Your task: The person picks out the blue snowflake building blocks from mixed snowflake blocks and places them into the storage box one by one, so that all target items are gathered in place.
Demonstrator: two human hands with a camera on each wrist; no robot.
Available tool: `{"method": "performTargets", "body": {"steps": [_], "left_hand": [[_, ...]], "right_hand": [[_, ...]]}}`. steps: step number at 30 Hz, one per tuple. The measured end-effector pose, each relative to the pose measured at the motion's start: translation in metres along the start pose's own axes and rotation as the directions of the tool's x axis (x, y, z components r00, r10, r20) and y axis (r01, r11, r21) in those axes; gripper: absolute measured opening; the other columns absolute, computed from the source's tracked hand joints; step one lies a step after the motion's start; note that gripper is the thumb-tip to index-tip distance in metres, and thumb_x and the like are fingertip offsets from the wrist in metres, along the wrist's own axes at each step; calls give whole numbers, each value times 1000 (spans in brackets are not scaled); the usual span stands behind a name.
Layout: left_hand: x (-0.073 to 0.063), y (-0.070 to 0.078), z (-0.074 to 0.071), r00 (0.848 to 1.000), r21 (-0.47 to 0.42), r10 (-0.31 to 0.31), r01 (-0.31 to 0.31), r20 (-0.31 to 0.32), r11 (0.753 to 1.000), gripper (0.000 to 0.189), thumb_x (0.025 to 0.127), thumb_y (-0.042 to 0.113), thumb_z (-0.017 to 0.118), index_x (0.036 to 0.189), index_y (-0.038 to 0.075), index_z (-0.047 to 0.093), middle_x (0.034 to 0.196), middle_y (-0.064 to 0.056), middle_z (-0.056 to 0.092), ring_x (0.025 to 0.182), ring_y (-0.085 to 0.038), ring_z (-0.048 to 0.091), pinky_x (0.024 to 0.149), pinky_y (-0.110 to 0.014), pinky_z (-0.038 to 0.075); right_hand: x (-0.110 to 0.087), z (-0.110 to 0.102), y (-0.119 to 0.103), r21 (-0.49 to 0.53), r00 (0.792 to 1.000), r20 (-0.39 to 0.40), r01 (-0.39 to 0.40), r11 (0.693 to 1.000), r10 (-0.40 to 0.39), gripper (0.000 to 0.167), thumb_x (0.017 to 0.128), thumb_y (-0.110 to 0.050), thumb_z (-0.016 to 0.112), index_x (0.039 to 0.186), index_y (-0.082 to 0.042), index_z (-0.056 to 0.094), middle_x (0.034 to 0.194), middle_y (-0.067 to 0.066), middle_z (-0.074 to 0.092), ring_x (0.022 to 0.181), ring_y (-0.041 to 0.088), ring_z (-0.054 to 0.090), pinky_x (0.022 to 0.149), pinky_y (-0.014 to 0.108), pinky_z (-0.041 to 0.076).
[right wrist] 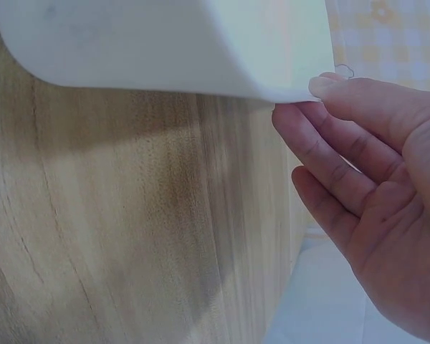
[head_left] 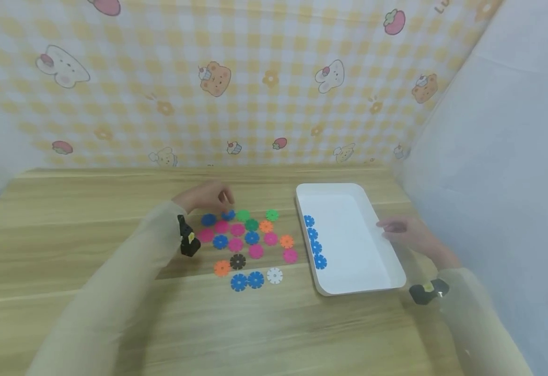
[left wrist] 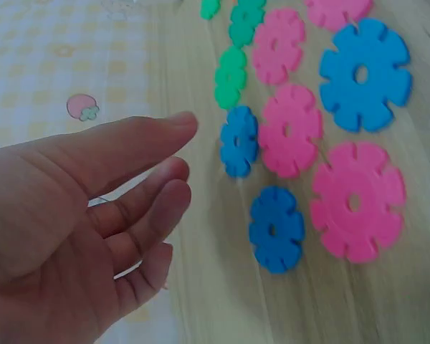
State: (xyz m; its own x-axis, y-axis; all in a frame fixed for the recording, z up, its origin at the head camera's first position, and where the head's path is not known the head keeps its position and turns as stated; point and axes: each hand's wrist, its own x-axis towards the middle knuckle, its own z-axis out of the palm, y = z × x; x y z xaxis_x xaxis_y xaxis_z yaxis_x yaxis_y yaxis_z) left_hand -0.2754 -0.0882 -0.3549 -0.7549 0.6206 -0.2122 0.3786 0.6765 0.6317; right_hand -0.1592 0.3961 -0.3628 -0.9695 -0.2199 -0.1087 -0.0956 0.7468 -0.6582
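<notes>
My left hand (head_left: 208,197) hovers at the far edge of a scatter of notched plastic discs, fingers loosely bent and nothing between them. Closest to its fingertips is a blue disc (head_left: 228,215), with a second blue disc (head_left: 209,220) beside it. In the left wrist view, a gap shows between the fingers and the nearest blue disc (left wrist: 239,159). On the right, my right hand (head_left: 410,235) pinches the side rim of a white tray (head_left: 349,235) between thumb and fingers. Along the tray's left wall lies a row of several blue discs (head_left: 316,246).
Pink discs (head_left: 256,251), green discs (head_left: 272,214), orange discs (head_left: 222,268), a black disc (head_left: 238,261) and a white disc (head_left: 275,275) lie left of the tray on the wooden table (head_left: 236,334). A checked cloth (head_left: 264,104) hangs behind the table.
</notes>
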Motion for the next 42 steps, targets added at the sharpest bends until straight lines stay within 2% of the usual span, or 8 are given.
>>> {"method": "performTargets", "body": {"steps": [4,8,18,25,29,33,36,42], "left_hand": [[-5,-8,2,997,-3,-65,65,29,998,31,76,5,70,105,-2,61,96,-13,60,87,-24,57,76,-36,48],[-5,-11,8,998,-44,-67,67,6,997,32,76,6,71,104,-4,59,94,-14,59,84,-24,56,74,-35,48],[0,-8,16,990,-53,-139,138,-19,989,30,76,7,73,98,-3,55,103,-17,56,96,-30,52,85,-42,44],[4,-6,18,991,-46,-135,134,-16,990,29,75,3,72,96,-3,54,102,-17,55,95,-30,52,83,-41,44],[3,-6,20,991,-66,-129,128,-24,990,29,74,0,71,94,-2,51,101,-16,54,93,-29,50,81,-40,44],[1,-5,19,996,-83,-79,76,-34,994,23,76,-6,65,94,-3,51,99,-17,54,88,-28,52,76,-38,46],[0,-3,16,999,-74,-25,22,-38,997,17,80,-9,55,95,-3,55,99,-18,56,84,-27,55,74,-36,48],[2,9,9,999,-15,6,-7,-43,1000,21,84,-3,46,98,3,60,101,-14,57,89,-26,54,76,-37,46]], "right_hand": [[0,0,-1,2,1000,-7,8,1000,-8,33,86,-9,62,114,6,58,109,23,60,95,28,59,77,25,49],[-1,0,-3,-3,1000,-10,13,1000,-13,32,85,-9,62,113,6,58,107,23,61,94,28,60,77,27,50],[-2,0,-6,18,1000,6,18,1000,-18,34,86,-8,62,115,8,56,109,25,59,97,36,58,77,27,50],[-4,-1,-8,16,1000,1,1,1000,-1,33,86,-9,61,115,6,57,109,23,60,97,34,57,78,26,49],[-5,0,-9,22,1000,13,5,1000,-5,34,86,-10,62,115,7,57,109,24,60,98,36,57,80,31,49],[-4,2,-8,14,1000,9,6,1000,-6,34,86,-10,63,114,8,57,111,26,59,100,39,56,81,35,50],[-3,2,-7,5,1000,0,14,1000,-14,33,86,-8,63,114,8,57,111,26,58,100,40,56,80,33,50],[-3,1,-3,-4,999,-4,34,999,-34,32,85,-7,63,113,8,58,111,26,59,99,39,57,78,24,48]]}}
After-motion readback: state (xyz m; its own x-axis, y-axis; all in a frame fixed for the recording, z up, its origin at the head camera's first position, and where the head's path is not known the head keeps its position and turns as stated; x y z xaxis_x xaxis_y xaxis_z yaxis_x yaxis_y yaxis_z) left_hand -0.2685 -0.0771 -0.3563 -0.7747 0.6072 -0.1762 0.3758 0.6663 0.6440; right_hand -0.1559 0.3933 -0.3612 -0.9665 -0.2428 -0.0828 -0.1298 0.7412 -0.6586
